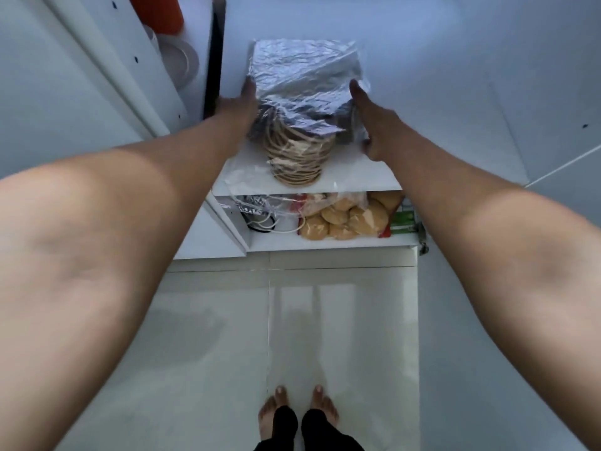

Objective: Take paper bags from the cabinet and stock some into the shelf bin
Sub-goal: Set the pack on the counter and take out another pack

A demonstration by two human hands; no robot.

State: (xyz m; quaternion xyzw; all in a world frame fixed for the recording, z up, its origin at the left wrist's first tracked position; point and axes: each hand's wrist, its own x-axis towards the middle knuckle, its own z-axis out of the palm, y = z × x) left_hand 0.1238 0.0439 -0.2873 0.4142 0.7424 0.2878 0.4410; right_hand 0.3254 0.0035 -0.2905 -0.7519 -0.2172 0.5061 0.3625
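Both bare forearms point(136, 242) are reaching up to the cabinet shelf point(351, 177). Left hand point(242, 102) and right hand point(374, 125) are pressing opposite sides of the plastic-wrapped bundle of paper bags point(302, 92); finger curl cannot be told.

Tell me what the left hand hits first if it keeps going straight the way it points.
The left hand points up along the left side of the plastic-wrapped bundle of paper bags, already against it. Going straight on, it would probably slide along the wrap toward the cabinet's back wall; depth there is unclear.
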